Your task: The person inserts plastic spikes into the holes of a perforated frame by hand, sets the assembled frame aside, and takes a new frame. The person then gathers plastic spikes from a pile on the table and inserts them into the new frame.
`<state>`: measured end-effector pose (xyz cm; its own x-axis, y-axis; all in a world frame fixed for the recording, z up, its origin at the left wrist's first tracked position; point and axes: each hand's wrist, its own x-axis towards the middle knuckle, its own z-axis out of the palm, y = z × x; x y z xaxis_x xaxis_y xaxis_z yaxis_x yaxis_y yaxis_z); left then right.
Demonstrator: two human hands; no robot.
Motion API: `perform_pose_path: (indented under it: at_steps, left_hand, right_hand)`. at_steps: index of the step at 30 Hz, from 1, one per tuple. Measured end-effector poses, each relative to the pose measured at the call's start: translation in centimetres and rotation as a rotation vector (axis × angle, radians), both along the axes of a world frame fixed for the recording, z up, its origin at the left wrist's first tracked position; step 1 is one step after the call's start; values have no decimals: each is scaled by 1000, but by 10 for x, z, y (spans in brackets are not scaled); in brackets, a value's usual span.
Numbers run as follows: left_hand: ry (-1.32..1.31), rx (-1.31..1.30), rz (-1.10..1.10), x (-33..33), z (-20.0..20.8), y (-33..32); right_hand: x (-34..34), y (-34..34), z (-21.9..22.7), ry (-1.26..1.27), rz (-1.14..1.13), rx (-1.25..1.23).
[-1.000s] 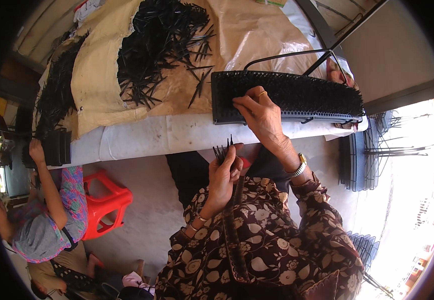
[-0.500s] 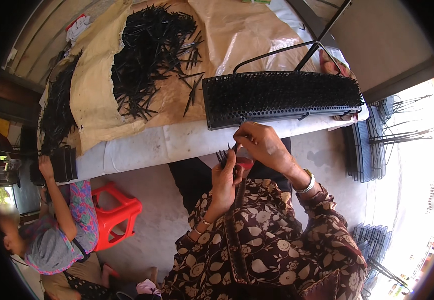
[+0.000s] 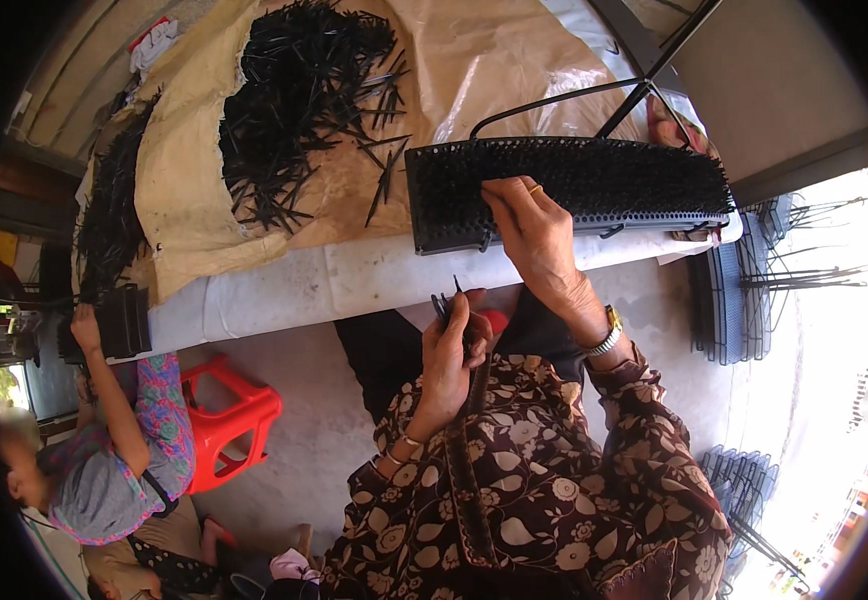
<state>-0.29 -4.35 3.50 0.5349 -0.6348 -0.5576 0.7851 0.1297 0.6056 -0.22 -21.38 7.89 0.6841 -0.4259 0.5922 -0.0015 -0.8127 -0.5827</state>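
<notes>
Several thin black pointed strips poke up out of my left hand, which is closed around them above my lap. My right hand is up at the left part of a long black perforated rack. Its thumb and forefinger are pinched together among the dense black strips standing in the rack's holes. Anything between those fingertips is hidden against the black. The rack lies along the table's front edge, with bent metal rods rising behind it.
A big heap of loose black strips lies on brown paper at the back left. A second pile is farther left, where another person's hand reaches. A red stool stands on the floor. Blue-grey racks stand at the right.
My right hand has gone from beside my left hand up and forward onto the rack. Fewer strips now show above my left hand, which has barely moved.
</notes>
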Motion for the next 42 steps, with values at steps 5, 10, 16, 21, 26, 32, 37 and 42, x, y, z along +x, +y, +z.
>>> perform_pose_path:
  at_steps: [5, 10, 16, 21, 26, 32, 37, 42]
  left_hand:
    - [-31, -69, -32, -1, -2, -1]
    - [-58, -64, -56, -1, -3, 0]
    - [-42, -86, -57, -3, 5, -3]
    - [-38, -137, -65, -2, -1, -2]
    - [-51, -136, -114, -2, -1, -6]
    - [35, -88, 3, -1, -9, -8]
    - [24, -61, -55, -1, -9, -6]
    - [20, -88, -74, 0, -7, -7]
  right_hand:
    - [-1, -3, -11, 7, 35, 37]
    - [1, -3, -13, 133, 20, -171]
    - [1, -6, -16, 229, 161, -227]
    - [-24, 0, -1, 413, 181, 67]
    - [-37, 10, -1, 463, 355, 378]
    - [-21, 1, 10, 76, -46, 136]
    - [-4, -3, -8, -3, -13, 38]
    - [0, -5, -26, 121, -1, -144]
